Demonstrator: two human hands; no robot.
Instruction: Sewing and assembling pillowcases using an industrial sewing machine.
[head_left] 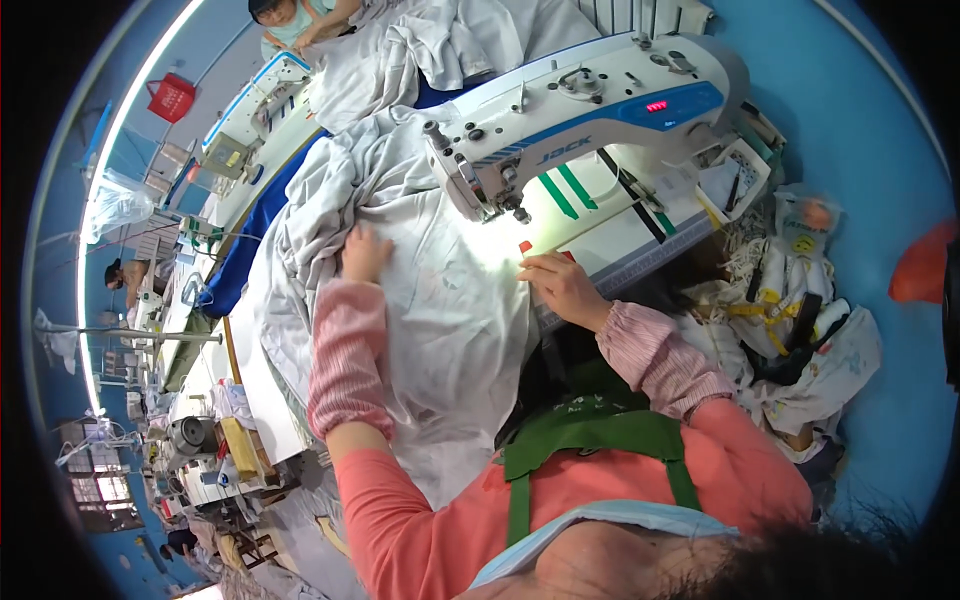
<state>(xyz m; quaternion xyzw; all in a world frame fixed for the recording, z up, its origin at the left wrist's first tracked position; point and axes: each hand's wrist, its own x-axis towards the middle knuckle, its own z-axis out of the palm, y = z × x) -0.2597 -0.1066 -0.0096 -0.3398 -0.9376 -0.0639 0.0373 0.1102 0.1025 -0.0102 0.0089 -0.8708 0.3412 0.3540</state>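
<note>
A large white cloth (440,310) spreads over the sewing table, bunched in folds on the left and hanging down toward my lap. My left hand (366,254) lies on the cloth beside the folds, its fingers stretched out and slightly blurred. At the right edge of the cloth, my right hand (562,288) is closed, thumb and fingertips pinched on the fabric. Just beyond its fingers sits a small red piece (526,248), too small to name. The lit needle area of a white and blue sewing machine (600,110) is above the right hand.
Green strips (570,190) and a dark narrow tool (640,195) lie under the machine arm. A white box (735,180) stands at the table's right end. Thread spools and scraps (790,290) fill a bag beyond it. Across the table, another person (300,25) handles cloth.
</note>
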